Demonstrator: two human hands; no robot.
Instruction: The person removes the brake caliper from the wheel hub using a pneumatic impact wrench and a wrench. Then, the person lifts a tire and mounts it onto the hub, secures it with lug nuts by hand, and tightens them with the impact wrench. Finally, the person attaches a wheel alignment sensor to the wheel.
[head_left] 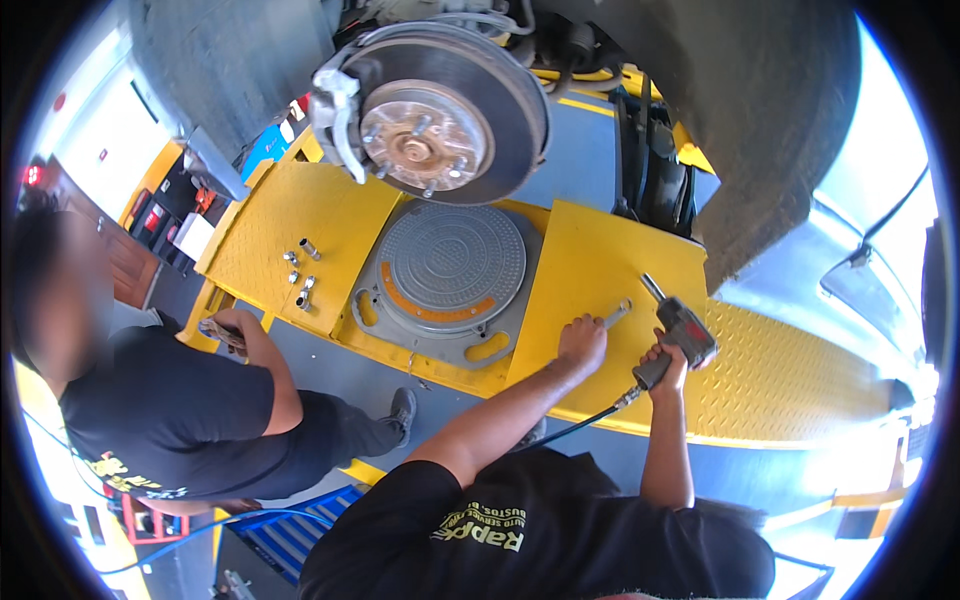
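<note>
My left hand (583, 343) is closed around a silver wrench (618, 313), its ring end pointing away over the yellow plate. To its right, my right hand (672, 365) grips a grey and black air impact wrench (684, 332) by the handle. The impact wrench's long socket points up and to the left, and a dark air hose (580, 425) runs from the base of its grip. Ahead of me hangs a brake disc (440, 110) with a rusty hub and bare studs. A pale brake caliper (338, 120) sits at the disc's left side.
Under the disc lies a round grey turntable (452, 262) set in the yellow lift platform (610, 250). Several small silver lug nuts or sockets (305, 290) lie on the platform's left part. A co-worker (180, 420) stands at left, holding something unclear. A dark fender (770, 130) overhangs at right.
</note>
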